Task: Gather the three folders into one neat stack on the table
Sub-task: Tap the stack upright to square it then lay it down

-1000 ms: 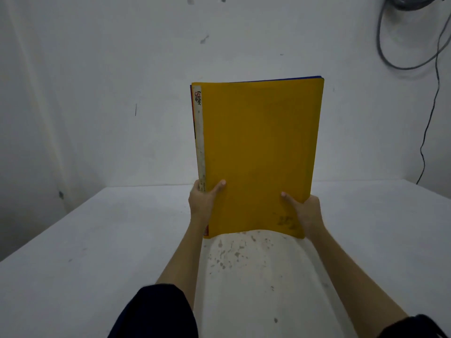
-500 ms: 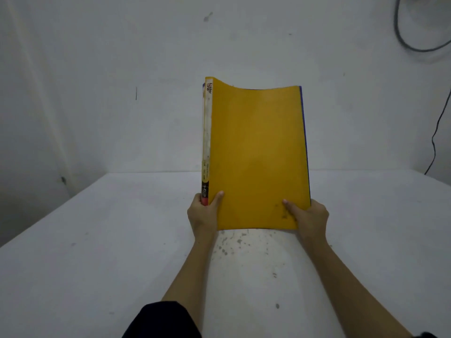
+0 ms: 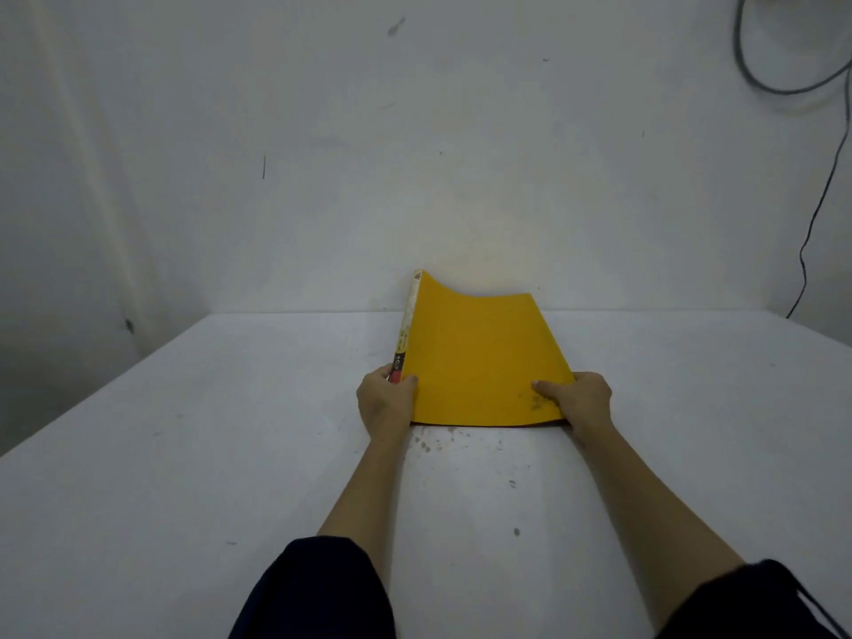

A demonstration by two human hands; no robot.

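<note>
Stack lowered since 1 s ago: then held upright well above the surface, now tipped back and nearly flat. Yellow folder (image 3: 479,357) on top, facing cam; near edge at or just above the surface (image 3: 184,454), far edge w/ spine corner lifted, cover bowed in the middle. Can't tell if near edge actually touching. Thin dark-red line along near edge, prob. a second folder underneath; third not visible now, though a blue edge showed behind the yellow in the earlier views. Judged: all three together in one bundle, but not confirmed from this view.

Left hand (image 3: 385,403) closed on near-left corner at the spine (image 3: 405,334), thumb on top, fingers hidden below. Right hand (image 3: 578,401) closed on near-right corner, thumb flat on cover, fingers under. Both grips holding the stack, neither released.

Location: centre of surface, toward back wall (image 3: 415,154), spine on left. Cable (image 3: 825,186) on wall at right, well apart, no issue.

Meaning for task: gathering looks done, aligning-by-upright-hold over; now the set-down step. Left to do, as judged: lay far edge flat, slide fingers out from under w/o dragging lower folders, check edges flush. Risk: slick covers may slip apart on release; bowed cover may spring.
</note>
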